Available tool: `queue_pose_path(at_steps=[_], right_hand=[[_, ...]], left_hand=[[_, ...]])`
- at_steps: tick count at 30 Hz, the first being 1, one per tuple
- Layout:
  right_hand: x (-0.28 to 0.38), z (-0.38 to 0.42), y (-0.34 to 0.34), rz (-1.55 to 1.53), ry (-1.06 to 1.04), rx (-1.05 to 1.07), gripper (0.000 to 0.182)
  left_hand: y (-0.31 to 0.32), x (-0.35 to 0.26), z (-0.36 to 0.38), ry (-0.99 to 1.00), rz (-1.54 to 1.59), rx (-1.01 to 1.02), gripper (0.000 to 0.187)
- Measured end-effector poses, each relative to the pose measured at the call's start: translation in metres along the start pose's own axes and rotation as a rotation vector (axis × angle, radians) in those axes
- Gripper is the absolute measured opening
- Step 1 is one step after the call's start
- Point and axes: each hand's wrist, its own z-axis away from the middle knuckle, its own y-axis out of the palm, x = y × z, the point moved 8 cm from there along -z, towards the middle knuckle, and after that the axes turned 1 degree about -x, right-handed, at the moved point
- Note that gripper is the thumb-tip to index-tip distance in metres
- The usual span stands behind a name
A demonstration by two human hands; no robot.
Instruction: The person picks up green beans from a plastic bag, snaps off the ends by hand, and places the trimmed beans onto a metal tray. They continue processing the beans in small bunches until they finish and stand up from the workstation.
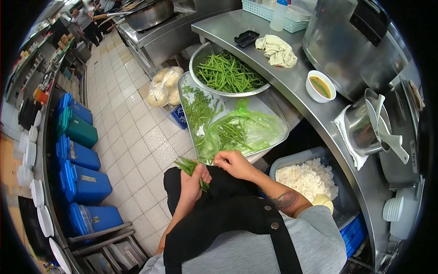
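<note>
My left hand is closed around a small bunch of green beans, held above my lap at the near edge of a metal tray. Close by on the right, my right hand has its fingers pinched together; whatever may be between them is too small to make out. On the tray, a thin green plastic bag lies open with more beans in it. Trimmed bean ends are scattered over the tray's left side. A large steel bowl full of green beans sits at the tray's far end.
To the right runs a steel counter with a cloth, a soup bowl and a steel pot. Beneath it stands a tub of rice. Blue lidded bins line the left. Bagged food sits beyond the tray.
</note>
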Motion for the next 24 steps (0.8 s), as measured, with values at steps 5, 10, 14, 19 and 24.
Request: queue_pose_path(at_steps=[5, 10, 14, 19, 24], right_hand=[[0.032, 0.002, 0.003, 0.084, -0.164, 0.083, 0.011], [0.036, -0.01, -0.018, 0.218, -0.253, 0.034, 0.011], [0.04, -0.035, -0.055, 0.442, -0.248, -0.148, 0.01], [0.004, -0.064, -0.074, 0.853, -0.067, -0.216, 0.013], [-0.018, -0.072, -0.068, 0.923, -0.044, -0.305, 0.022]], left_hand=[[-0.038, -0.013, -0.012, -0.013, 0.149, -0.163, 0.022], [-0.063, 0.017, -0.006, -0.162, 0.176, -0.258, 0.021], [-0.061, 0.04, 0.003, -0.267, 0.196, -0.271, 0.021], [-0.053, 0.03, -0.001, -0.223, 0.147, -0.238, 0.021], [-0.054, 0.024, -0.001, -0.201, 0.09, -0.238, 0.02]])
